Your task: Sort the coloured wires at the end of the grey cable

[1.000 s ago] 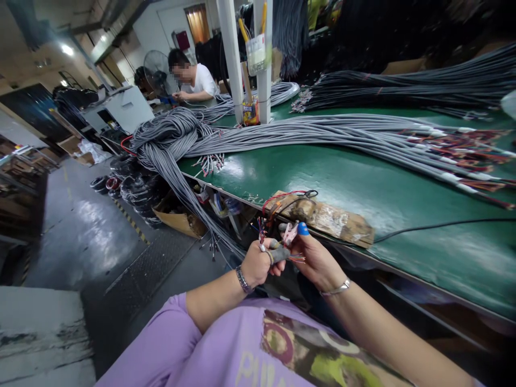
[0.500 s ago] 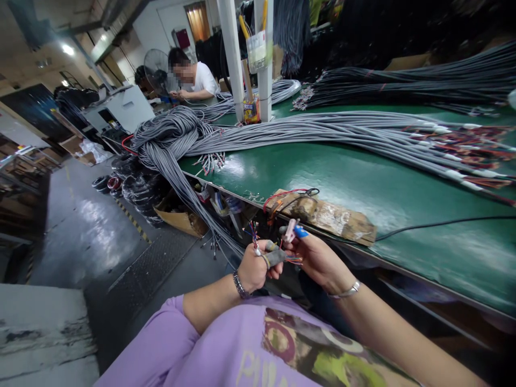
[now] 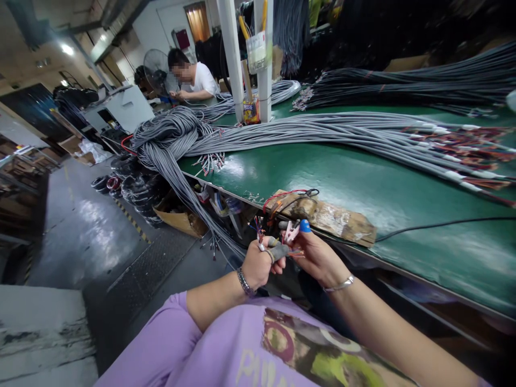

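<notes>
In front of my body, my left hand (image 3: 264, 262) is closed round the end of a grey cable, with grey finger covers on some fingertips. Thin coloured wires (image 3: 260, 228) stick up above its knuckles, and more loose wires (image 3: 297, 253) poke out past its fingertips towards the right. My right hand (image 3: 316, 252), blue tape on its thumb, pinches a small pale pink clip-like tool (image 3: 291, 232) right beside the left fingertips. Its tip is close to the wires; whether it touches one cannot be made out.
A green table (image 3: 250, 174) carries long grey cables (image 3: 322, 129) and darker bundles behind. At its near edge lies a taped cardboard strip (image 3: 334, 217) with red and black leads. White posts (image 3: 264, 80) rise from the table. Another person (image 3: 197, 80) sits at the far left end.
Both hands have come slightly nearer each other. The pink tool has turned in my right hand and now shows a forked shape. The other person has hardly moved.
</notes>
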`<move>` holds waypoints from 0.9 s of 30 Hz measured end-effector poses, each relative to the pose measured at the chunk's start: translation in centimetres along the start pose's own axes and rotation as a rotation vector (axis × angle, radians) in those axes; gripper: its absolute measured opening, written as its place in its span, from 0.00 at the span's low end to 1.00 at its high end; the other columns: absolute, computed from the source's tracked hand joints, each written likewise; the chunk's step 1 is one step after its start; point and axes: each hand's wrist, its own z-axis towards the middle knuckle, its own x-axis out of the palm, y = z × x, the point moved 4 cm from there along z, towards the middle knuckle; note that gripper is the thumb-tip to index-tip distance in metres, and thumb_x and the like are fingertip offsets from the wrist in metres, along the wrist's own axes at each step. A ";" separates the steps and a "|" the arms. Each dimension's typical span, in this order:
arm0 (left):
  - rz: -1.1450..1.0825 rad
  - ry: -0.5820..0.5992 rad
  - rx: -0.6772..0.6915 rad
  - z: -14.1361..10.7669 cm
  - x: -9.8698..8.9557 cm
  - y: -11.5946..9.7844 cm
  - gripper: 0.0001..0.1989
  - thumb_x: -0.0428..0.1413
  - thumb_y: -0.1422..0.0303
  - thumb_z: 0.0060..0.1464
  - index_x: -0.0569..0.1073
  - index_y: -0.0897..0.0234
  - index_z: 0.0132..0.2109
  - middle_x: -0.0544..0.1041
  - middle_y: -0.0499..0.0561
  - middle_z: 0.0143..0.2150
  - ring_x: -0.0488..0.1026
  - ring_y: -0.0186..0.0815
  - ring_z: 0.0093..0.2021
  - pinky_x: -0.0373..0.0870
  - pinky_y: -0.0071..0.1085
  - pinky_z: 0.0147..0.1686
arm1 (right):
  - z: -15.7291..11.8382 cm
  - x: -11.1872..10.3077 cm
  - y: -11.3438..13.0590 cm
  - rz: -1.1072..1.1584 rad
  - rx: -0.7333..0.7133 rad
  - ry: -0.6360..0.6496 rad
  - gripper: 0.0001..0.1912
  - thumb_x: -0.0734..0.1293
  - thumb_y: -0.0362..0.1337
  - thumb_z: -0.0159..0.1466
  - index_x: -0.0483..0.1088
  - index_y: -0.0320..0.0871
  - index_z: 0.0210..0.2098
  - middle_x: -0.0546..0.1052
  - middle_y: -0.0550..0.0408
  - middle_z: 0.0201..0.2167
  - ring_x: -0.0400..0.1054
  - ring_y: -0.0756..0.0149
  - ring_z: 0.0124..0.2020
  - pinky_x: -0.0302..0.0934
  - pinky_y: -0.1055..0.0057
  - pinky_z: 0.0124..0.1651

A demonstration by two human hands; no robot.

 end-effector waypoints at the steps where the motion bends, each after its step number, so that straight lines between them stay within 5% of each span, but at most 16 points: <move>1: 0.008 -0.003 -0.006 0.0 0.0 0.0 0.20 0.63 0.56 0.41 0.66 0.66 0.21 0.68 0.45 0.15 0.61 0.24 0.11 0.50 0.21 0.11 | 0.1 0.0 -0.1 0.015 -0.007 -0.009 0.22 0.72 0.57 0.53 0.75 0.43 0.31 0.76 0.56 0.23 0.67 0.67 0.23 0.64 0.69 0.30; 12: 0.002 0.008 -0.002 -0.5 -0.6 0.5 0.21 0.64 0.54 0.41 0.66 0.66 0.22 0.68 0.44 0.15 0.61 0.24 0.12 0.53 0.22 0.11 | -0.7 0.5 -0.3 0.028 -0.010 0.003 0.25 0.68 0.61 0.53 0.73 0.45 0.29 0.76 0.54 0.25 0.69 0.66 0.25 0.65 0.68 0.29; 16: -0.020 0.053 0.010 -1.0 -1.0 0.4 0.22 0.64 0.52 0.41 0.66 0.67 0.23 0.69 0.45 0.16 0.61 0.24 0.12 0.54 0.22 0.11 | -1.3 0.7 0.1 -0.012 0.016 0.020 0.19 0.71 0.54 0.55 0.74 0.44 0.31 0.77 0.54 0.29 0.68 0.68 0.25 0.64 0.70 0.29; 19: -0.028 0.092 0.008 -1.1 -1.1 0.0 0.24 0.65 0.51 0.39 0.66 0.67 0.22 0.68 0.45 0.15 0.60 0.24 0.12 0.53 0.22 0.11 | -1.6 0.7 0.3 -0.031 -0.026 -0.001 0.15 0.74 0.49 0.54 0.75 0.44 0.31 0.75 0.57 0.26 0.67 0.70 0.26 0.65 0.73 0.30; 27: -0.011 0.128 -0.033 0.3 -0.7 0.0 0.24 0.65 0.51 0.36 0.67 0.67 0.25 0.69 0.45 0.16 0.60 0.24 0.12 0.54 0.22 0.12 | -1.4 0.7 0.3 -0.016 -0.064 -0.025 0.18 0.72 0.53 0.54 0.74 0.43 0.26 0.72 0.57 0.21 0.63 0.70 0.23 0.62 0.72 0.26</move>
